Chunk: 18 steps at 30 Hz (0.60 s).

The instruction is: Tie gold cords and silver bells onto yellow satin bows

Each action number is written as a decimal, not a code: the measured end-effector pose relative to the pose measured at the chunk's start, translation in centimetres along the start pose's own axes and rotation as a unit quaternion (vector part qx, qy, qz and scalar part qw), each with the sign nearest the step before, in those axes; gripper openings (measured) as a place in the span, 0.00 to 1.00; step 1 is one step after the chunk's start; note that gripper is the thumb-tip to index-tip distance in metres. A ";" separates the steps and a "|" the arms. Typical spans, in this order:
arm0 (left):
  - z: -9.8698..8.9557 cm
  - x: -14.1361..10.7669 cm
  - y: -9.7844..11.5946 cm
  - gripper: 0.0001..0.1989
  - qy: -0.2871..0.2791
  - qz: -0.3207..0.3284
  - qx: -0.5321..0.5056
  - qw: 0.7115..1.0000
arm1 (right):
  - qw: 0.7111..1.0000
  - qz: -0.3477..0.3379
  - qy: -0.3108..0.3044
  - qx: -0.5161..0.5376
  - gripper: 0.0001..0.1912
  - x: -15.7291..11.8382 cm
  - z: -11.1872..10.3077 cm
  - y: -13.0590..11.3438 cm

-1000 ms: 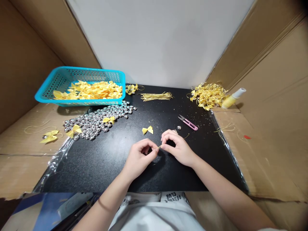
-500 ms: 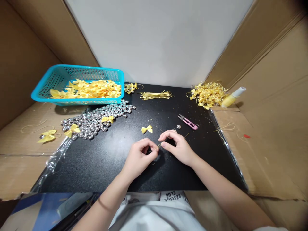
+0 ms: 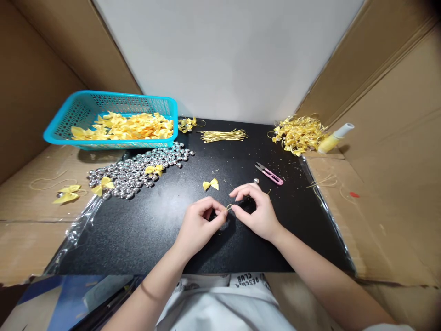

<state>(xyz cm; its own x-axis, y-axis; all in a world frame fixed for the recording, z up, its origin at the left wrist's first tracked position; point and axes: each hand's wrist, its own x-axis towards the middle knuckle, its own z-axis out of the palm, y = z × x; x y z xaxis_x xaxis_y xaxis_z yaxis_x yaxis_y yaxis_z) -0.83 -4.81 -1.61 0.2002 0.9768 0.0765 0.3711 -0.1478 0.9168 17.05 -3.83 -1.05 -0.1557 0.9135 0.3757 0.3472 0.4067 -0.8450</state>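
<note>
Between finger and thumb, my left hand (image 3: pixel 203 223) pinches a thin gold cord (image 3: pixel 229 207), whose small loop sticks out to the right. My right hand (image 3: pixel 257 209) is beside the loop, its thumb tip at the cord and its fingers curved apart from the thumb. Just beyond both hands lies a yellow ribbon bow (image 3: pixel 211 184). A single silver bead (image 3: pixel 256 181) shows past my right knuckles, and pink-handled thread snips (image 3: pixel 269 174) rest open-bladed a little further off.
A turquoise basket (image 3: pixel 110 143) of yellow bows stands at the back left, with many silver beads (image 3: pixel 134 170) spread before it. Cut gold cords (image 3: pixel 223 135) lie at the back. Finished-looking bows with cords (image 3: pixel 298 133) are heaped at the right by a yellow thread spool (image 3: pixel 330 143).
My right fingers have lifted and spread slightly from the thumb, partly nearing the silver bead in view. My left hand keeps its pinch on the cord.
</note>
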 end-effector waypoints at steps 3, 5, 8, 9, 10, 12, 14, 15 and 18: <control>0.0 -0.1 0.0 0.07 0.028 0.019 0.020 0.999 | 0.997 -0.045 0.024 -0.063 0.07 -0.1 -0.1 -0.2; 0.0 -0.2 0.2 0.07 0.050 0.042 0.043 0.997 | 0.994 -0.054 0.033 -0.083 0.06 -0.2 0.1 -0.3; 0.0 -0.3 0.4 0.07 0.076 0.082 0.076 0.991 | 0.994 -0.064 0.038 -0.086 0.05 -0.5 0.5 -0.3; 0.1 -0.3 0.4 0.07 0.081 0.094 0.088 0.988 | 0.994 -0.063 0.036 -0.083 0.05 -0.5 0.6 -0.2; 0.1 -0.3 0.4 0.07 0.084 0.103 0.099 0.986 | 0.995 -0.058 0.033 -0.080 0.06 -0.6 0.8 -0.2; 0.1 -0.4 0.4 0.06 0.084 0.119 0.120 0.982 | 0.997 -0.041 0.023 -0.063 0.06 -0.6 0.9 -0.2; 0.1 -0.4 0.3 0.06 0.083 0.133 0.140 0.978 | 0.999 -0.017 0.009 -0.029 0.06 -0.5 0.9 -0.2; 0.1 -0.4 0.3 0.06 0.083 0.141 0.149 0.975 | 1.000 -0.004 0.002 -0.008 0.05 -0.5 0.9 -0.2; 0.2 -0.4 0.2 0.07 0.083 0.169 0.171 0.967 | 0.999 0.032 -0.010 0.032 0.03 -0.3 0.8 -0.2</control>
<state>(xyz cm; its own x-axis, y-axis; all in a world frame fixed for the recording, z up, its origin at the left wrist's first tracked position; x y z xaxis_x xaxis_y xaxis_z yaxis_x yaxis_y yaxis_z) -0.67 -5.24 -1.49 0.2249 0.8710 0.4368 0.5943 -0.4779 0.6469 16.26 -4.21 -1.36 -0.1529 0.9375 0.3125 0.2974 0.3452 -0.8902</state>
